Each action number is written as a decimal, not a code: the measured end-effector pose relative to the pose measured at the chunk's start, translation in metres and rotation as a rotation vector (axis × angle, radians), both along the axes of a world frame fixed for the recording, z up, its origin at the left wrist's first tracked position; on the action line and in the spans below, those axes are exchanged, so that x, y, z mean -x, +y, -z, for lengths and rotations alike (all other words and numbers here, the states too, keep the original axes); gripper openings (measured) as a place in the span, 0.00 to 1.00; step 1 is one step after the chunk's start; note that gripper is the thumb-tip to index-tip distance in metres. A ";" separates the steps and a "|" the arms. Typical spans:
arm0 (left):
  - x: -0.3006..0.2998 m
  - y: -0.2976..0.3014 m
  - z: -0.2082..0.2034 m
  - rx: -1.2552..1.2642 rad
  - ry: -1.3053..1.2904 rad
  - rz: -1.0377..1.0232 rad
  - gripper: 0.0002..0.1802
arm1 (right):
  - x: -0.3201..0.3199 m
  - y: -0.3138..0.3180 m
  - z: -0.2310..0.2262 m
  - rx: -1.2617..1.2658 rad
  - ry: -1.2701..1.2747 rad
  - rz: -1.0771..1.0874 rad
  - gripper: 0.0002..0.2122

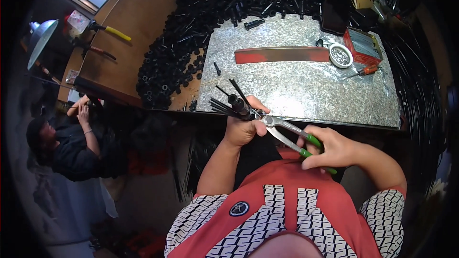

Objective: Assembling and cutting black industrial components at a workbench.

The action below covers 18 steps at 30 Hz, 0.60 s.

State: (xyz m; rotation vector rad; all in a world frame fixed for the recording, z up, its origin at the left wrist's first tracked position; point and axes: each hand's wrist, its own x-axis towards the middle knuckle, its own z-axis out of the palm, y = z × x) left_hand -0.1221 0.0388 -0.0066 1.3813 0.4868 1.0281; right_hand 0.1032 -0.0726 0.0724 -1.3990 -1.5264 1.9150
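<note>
My left hand grips a black tubular part from which several thin black rods fan out to the left and up, just over the near edge of the stone slab. In my right hand is a pair of pincers with green handles, held partly spread. The pincers' jaws meet the tubular part beside my left thumb, where a short light wire shows. Whether the jaws bite on that wire is too small to tell.
Black tubular parts are heaped behind and left of the slab. On it lie a red-brown bar, a white bowl of small metal bits, a red box and an orange screwdriver. At left, another person works beyond a wooden partition.
</note>
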 end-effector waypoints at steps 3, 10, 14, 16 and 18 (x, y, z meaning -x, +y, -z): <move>-0.004 -0.002 -0.007 0.084 -0.006 -0.047 0.34 | 0.000 -0.009 0.019 -0.867 -0.439 0.133 0.20; 0.001 0.006 -0.009 0.129 -0.104 0.157 0.31 | -0.013 0.000 0.014 0.156 0.133 0.134 0.18; -0.002 0.004 -0.006 0.059 -0.025 0.162 0.30 | -0.016 0.003 0.015 0.329 0.189 -0.003 0.10; -0.002 0.003 -0.005 0.055 -0.020 0.123 0.29 | -0.011 0.003 0.010 -0.238 -0.186 -0.082 0.18; -0.001 0.003 -0.003 0.058 -0.003 0.033 0.28 | -0.005 -0.005 0.012 -0.614 -0.434 0.067 0.22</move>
